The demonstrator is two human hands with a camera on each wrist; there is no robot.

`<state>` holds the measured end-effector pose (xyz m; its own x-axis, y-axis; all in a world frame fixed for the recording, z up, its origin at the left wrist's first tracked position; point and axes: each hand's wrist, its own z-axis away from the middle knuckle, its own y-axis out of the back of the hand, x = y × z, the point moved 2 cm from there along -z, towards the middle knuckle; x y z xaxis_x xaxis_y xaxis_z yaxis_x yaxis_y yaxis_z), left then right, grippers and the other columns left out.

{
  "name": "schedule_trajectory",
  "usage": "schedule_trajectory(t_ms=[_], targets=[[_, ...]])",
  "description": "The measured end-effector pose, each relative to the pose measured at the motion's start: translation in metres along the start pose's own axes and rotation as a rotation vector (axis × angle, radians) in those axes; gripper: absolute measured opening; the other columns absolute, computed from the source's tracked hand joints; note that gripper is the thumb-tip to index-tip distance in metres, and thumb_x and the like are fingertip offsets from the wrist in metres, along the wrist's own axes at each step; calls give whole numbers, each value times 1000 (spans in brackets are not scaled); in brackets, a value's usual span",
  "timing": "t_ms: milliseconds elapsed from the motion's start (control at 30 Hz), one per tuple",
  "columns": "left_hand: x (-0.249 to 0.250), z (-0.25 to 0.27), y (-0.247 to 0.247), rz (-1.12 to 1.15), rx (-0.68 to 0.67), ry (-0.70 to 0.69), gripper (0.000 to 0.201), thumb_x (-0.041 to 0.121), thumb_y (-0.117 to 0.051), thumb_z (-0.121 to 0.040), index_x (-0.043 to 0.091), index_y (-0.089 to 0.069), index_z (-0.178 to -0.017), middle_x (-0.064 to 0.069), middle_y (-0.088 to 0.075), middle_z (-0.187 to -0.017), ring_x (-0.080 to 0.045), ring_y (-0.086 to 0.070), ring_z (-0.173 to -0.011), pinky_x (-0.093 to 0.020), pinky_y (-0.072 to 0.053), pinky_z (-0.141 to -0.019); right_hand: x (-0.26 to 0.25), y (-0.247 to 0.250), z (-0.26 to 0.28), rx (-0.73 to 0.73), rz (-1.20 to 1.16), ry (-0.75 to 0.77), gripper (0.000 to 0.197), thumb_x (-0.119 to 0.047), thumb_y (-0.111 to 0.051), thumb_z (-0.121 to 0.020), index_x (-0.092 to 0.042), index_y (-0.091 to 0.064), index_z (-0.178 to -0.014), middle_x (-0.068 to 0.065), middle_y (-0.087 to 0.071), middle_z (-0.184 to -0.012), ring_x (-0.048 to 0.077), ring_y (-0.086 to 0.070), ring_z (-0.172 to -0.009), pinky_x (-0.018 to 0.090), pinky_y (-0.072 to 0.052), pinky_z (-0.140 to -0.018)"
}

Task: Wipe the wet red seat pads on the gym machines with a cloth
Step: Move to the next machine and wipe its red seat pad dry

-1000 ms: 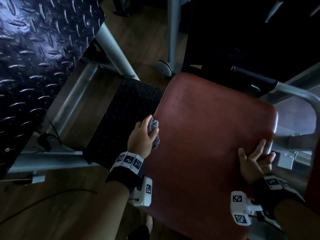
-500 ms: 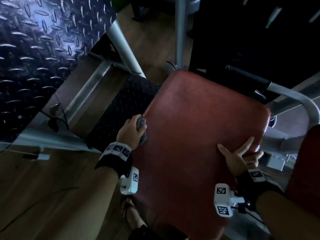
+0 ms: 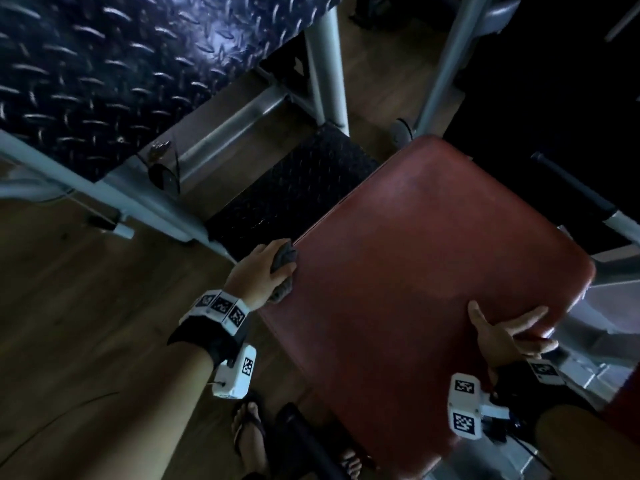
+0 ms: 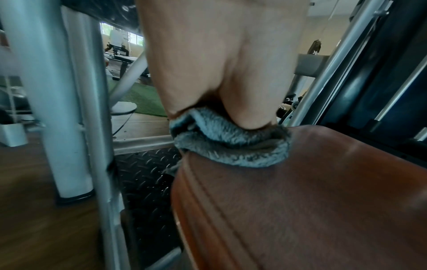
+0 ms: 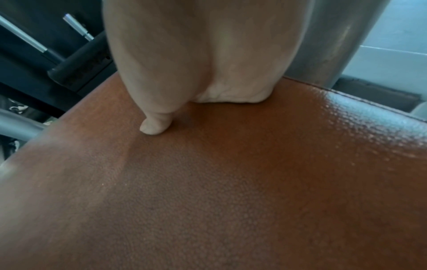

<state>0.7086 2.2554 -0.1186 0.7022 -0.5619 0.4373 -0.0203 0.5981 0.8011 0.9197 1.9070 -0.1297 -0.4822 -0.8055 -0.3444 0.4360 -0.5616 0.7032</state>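
Looking down, we see a red seat pad tilted across the middle of the head view, with wooden floor to its left and a dark ribbed mat past its left edge. Our left hand sits at that left edge, its fingers curled round a bunched grey cloth and pressing it onto the pad's rim; in the left wrist view the fluffy cloth lies right on the corner seam of the pad, squeezed under the hand. Our right hand rests on the pad's near right edge, holding nothing: the thumb and one finger lie straight on the red surface, while the other fingers seem to fold over the side, though we cannot tell how far. In the right wrist view the thumb tip and the heel of the palm touch the grained red surface, which shines near its right edge. A dark checker plate fills the upper left, with grey metal frame tubes beside it. Our foot in a sandal stands on the floor below the pad.
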Motion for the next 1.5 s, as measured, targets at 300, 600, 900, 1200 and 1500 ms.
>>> schedule_trajectory(t_ms=[300,600,900,1200,1500], targets=[[13,-19,4,-36,-55,-51,60,53,-46,-98,28,-30,-151,-6,-50,-134,-27,-57,-115,-40,-45,-95,0,-3,5,5,-41,14,117,-80,-60,-69,-49,28,-141,12,25,-159,52,3,-144,70,-17,-110],[-15,11,2,71,-1,-8,58,52,-49,-97,29,-35,-149,-4,-52,-134,-23,-57,-116,-34,-43,-94,-4,-1,11,54,-47,43,113,-72,-62,-76,-44,21,-147,11,19,-161,49,-1,-145,67,-20,-112],[-30,64,-31,430,70,199,72,68,-51,-88,31,-32,-147,-2,-52,-132,-16,-54,-118,-40,-44,-103,-7,1,13,41,-26,37,112,-72,-58,-78,-41,23,-148,14,21,-160,48,0,-146,63,-15,-115],[20,119,-56,439,92,363,67,31,-60,-97,-8,-32,-143,-12,-53,-127,-21,-55,-114,13,-18,-72,-5,0,15,37,1,37,114,-79,-56,-74,-44,26,-145,14,22,-160,51,0,-144,67,-14,-113],[-5,79,-37,525,153,430,38,22,-58,-98,8,-40,-128,-17,-59,-108,-26,-62,-94,-22,-46,-75,-5,1,17,-8,22,27,117,-83,-54,-70,-47,31,-140,14,25,-159,53,2,-143,68,-15,-113]])
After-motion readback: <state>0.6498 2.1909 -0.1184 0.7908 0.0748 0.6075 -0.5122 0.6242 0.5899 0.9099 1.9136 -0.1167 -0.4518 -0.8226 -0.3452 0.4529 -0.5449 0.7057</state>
